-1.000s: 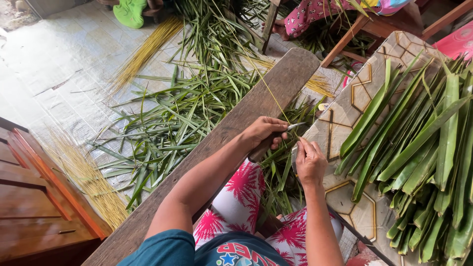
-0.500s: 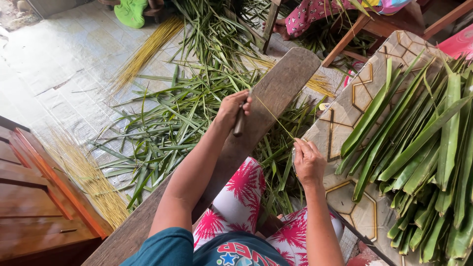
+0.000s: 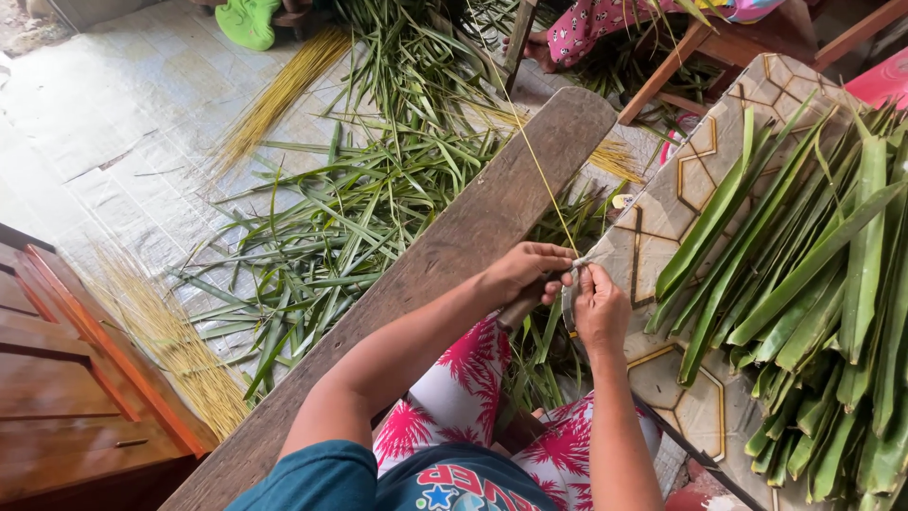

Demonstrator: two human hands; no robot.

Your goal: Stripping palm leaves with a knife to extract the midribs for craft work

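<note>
So the left hand [image 3: 520, 274] is gripping a knife handle [image 3: 518, 308], fingers wrapped shut around it, and the blade [image 3: 588, 255] is poking out toward the right hand [image 3: 598, 308], which is pinching the near end of a thin yellow-green leaf rib [image 3: 534, 156] between thumb and fingertips. The rib is running up and away from the hands, crossing over the far end of the long wooden plank [image 3: 454, 255] that's lying diagonally over the person's lap, and the pinch point is sitting right at the near-left edge of the patterned desk [image 3: 662, 208]. A big stack of whole green leaves [image 3: 813, 284] is piled across the right side of that desk, and stripped leaf blades [image 3: 331, 227] are covering the floor left of the plank, with bundles of cleaned yellow ribs [image 3: 274, 95] lying further out (another bundle is sitting by the wooden cabinet [image 3: 66, 378] at the left edge). My take on doing this bit well: keeping the rib taut with the pinching hand, laying the blade nearly flat against it, and scraping away from the body in one long pass, so the rib isn't getting nicked or snapped. The blade is really close to the right thumb, so I'd be keeping that thumb behind the edge.
</note>
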